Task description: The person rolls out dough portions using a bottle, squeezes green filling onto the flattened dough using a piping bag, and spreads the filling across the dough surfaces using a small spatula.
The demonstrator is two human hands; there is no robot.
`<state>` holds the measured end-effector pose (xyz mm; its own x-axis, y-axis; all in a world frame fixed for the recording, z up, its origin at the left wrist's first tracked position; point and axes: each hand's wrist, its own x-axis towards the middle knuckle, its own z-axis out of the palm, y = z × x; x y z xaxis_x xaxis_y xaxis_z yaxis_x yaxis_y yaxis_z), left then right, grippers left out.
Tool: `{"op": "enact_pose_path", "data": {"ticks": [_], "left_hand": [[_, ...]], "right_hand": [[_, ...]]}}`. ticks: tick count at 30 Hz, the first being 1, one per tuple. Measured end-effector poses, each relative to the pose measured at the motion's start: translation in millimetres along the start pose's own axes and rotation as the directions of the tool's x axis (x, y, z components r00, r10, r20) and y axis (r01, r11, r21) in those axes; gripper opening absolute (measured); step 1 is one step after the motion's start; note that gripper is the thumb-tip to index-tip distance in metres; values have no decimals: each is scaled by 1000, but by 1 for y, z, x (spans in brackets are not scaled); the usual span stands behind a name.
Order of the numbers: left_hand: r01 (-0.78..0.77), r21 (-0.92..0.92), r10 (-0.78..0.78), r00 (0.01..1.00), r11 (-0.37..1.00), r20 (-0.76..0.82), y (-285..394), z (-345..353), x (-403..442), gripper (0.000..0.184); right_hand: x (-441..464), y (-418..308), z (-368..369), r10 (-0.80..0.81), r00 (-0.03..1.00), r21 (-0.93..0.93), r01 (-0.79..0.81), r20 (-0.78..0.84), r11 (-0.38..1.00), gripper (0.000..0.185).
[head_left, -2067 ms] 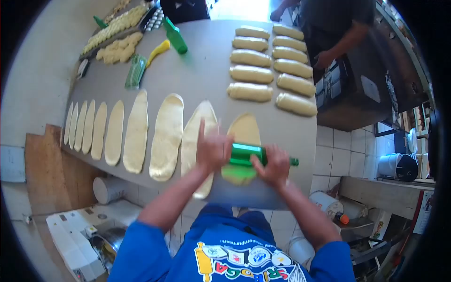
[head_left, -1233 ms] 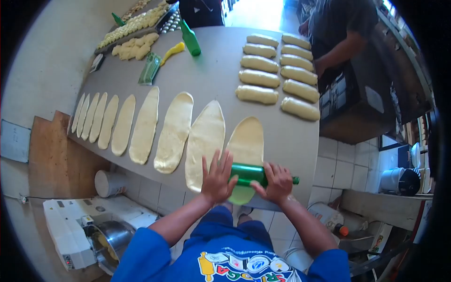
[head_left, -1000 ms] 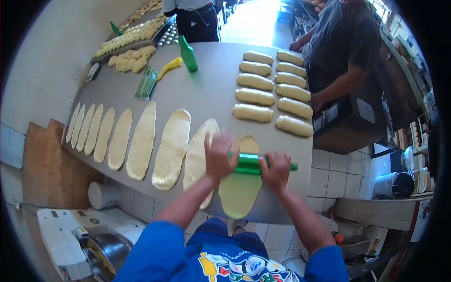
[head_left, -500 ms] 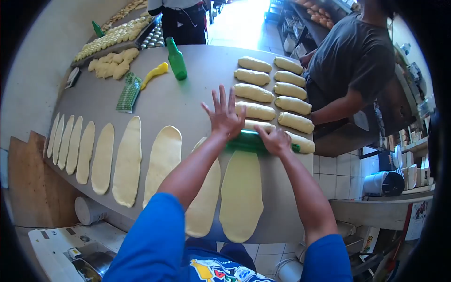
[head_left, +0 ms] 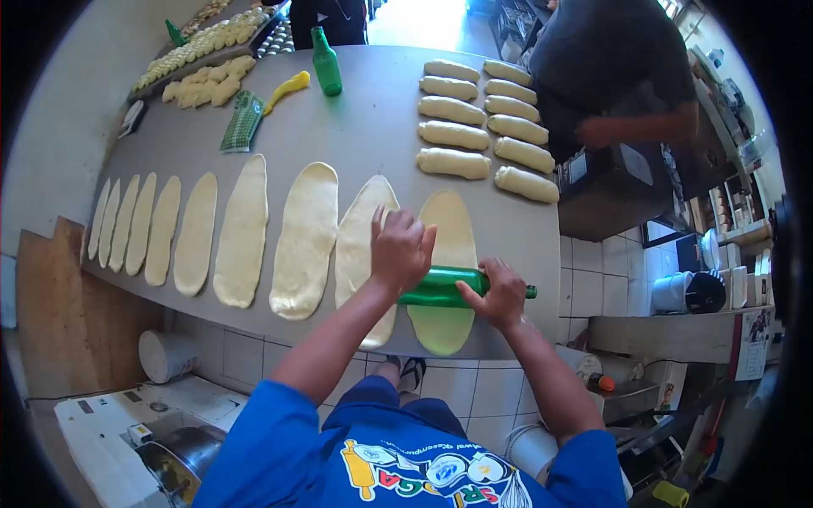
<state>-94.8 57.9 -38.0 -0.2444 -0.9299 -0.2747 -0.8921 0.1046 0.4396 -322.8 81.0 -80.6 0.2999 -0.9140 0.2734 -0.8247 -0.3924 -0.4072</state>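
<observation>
Head view: nearest, a blue shirt with printed baking motifs, both arms reaching over a grey table. Right hand wraps the shoulder of a green bottle, fingers closed on the glass, thumb along the near side. Left hand sits at the base end, fingers partly bent and loose, thumb held apart; cannot tell how much of the palm bears on the glass. Bottle lies on its side across a flat dough piece that shows beyond it and on its near side. Judged by shape, this piece is well along: long, thin-looking, perhaps close to finished. To its left, nine flat ovals in a row, apparently done as far as flattening goes; the closest is partly hidden behind the left hand. All lie open, none shaped like the plump dough rolls farther off at right, two columns, seemingly complete. Left over, as far as shows: the last of the flattening under the bottle. Farther, a green packet, a yellow object, an upright second bottle, a lumpy dough mass. Beyond the table: one person at right, another at the far edge, both cropped.
</observation>
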Motion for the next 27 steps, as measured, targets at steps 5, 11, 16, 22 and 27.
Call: {"op": "enact_pose_path", "data": {"ticks": [5, 11, 16, 22, 27], "left_hand": [[-185, 171, 237, 897, 968, -374, 1, 76, -54, 69], [-375, -162, 291, 875, 913, -387, 16, 69, -185, 58], [-298, -306, 94, 838, 904, -537, -59, 32, -240, 50], [-165, -446, -128, 821, 880, -556, -185, 8, -285, 46], [-158, -393, -128, 782, 906, -610, -283, -32, -298, 43]], "right_hand": [[-73, -27, -9, -48, 998, -70, 46, -32, 996, 59], [-141, -61, -40, -24, 994, -145, 39, 104, 989, 66], [-161, -123, -75, 282, 927, -8, -290, 247, 957, 67], [-167, -203, -10, 487, 805, 411, -592, 339, 694, 69], [-146, -253, 80, 413, 742, 605, -671, 529, 430, 67]]}}
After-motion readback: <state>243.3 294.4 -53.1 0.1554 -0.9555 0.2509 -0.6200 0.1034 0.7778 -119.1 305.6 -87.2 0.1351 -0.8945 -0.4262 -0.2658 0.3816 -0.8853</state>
